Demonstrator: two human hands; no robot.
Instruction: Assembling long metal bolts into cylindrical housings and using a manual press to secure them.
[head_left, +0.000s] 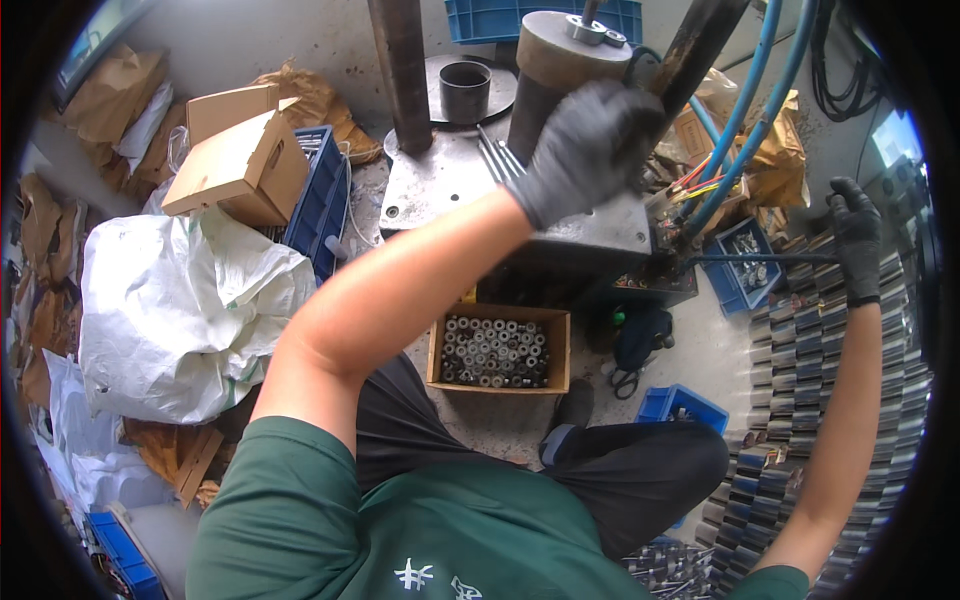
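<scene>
My left hand (597, 150), in a dark grey glove, is stretched over the metal machine bed (430, 195). It is smeared by motion, so its fingers and anything in them cannot be made out. Just behind it stands a thick steel cylinder (548, 55) with shiny rings (585, 30) on top. Several slim metal rods (497, 155) lie on the bed beside my left wrist. Far to the right, my right hand (856, 240), gloved alike, is closed at the end of a dark horizontal lever rod (765, 259) that runs from the machine.
Below the bed sits a cardboard box (437, 355) of small metal rings. Steel posts (400, 80) and blue hoses (765, 120) rise around the machine. Stacked metal parts (800, 400) line the right; blue bins (725, 410), a white sack (180, 320) and an open carton (225, 170) stand around.
</scene>
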